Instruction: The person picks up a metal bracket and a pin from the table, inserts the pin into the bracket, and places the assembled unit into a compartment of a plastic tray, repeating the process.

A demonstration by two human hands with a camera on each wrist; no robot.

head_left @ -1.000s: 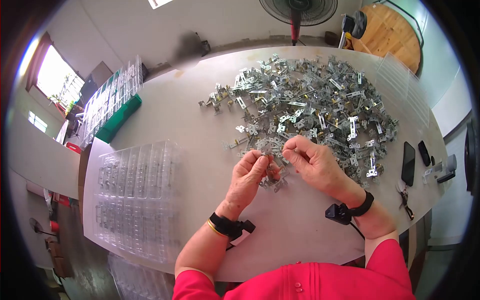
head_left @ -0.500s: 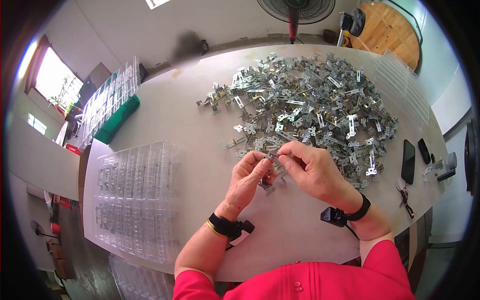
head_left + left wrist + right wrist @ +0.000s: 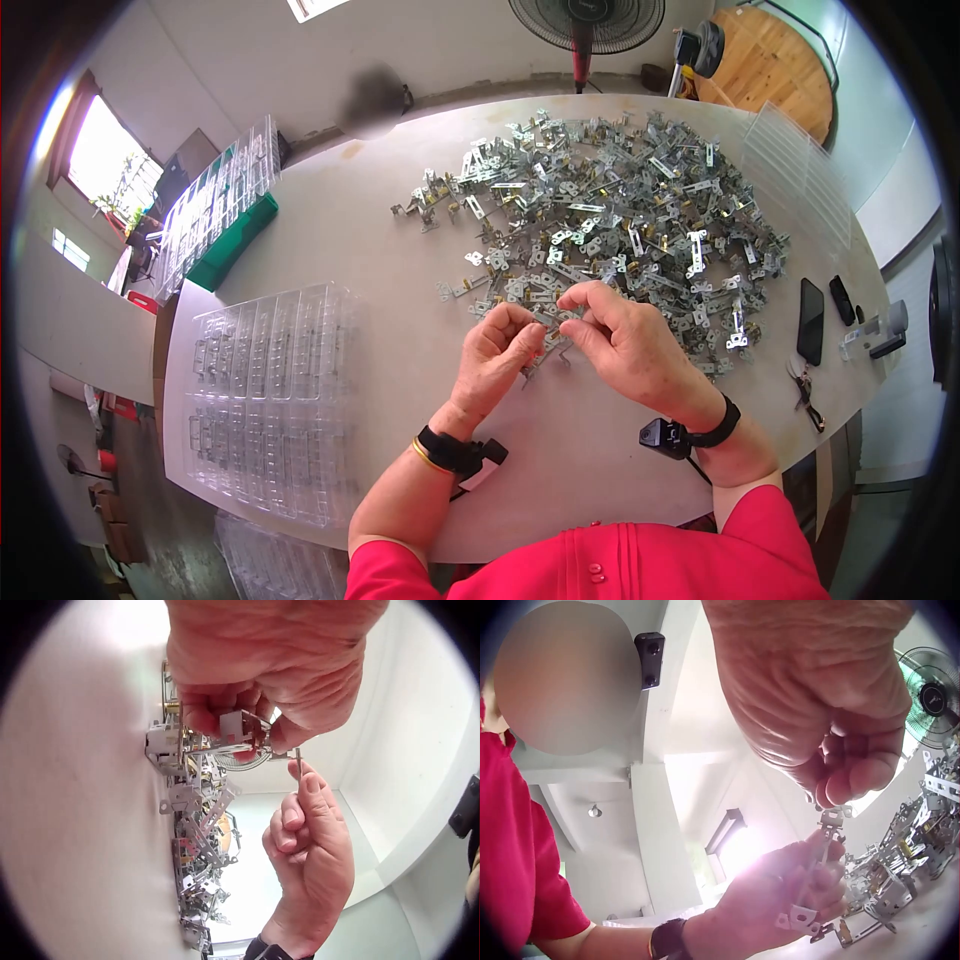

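Observation:
My left hand (image 3: 492, 362) grips a silver metal bracket (image 3: 238, 729) with flat, holed end plates, its thumb and fingers around the middle. Seen from the right wrist, one end plate (image 3: 802, 919) sticks out below the left hand, while the other (image 3: 832, 819) points up at the right fingertips. My right hand (image 3: 632, 338) pinches that upper end between thumb and forefinger; the plate shows as a thin edge (image 3: 298, 761) in the left wrist view. Both hands are above the front edge of a large heap of similar brackets (image 3: 610, 200).
Clear plastic trays (image 3: 270, 400) with moulded slots lie at left on the white table (image 3: 400, 270). Beyond them is a green bin (image 3: 232, 240) topped with more trays. A phone (image 3: 810, 322) and pliers (image 3: 805, 395) lie at right. A fan (image 3: 585, 25) stands behind.
The right hand has come in from slightly apart to meet the end of the bracket. The bracket has been turned within the left hand, which stays in nearly the same place.

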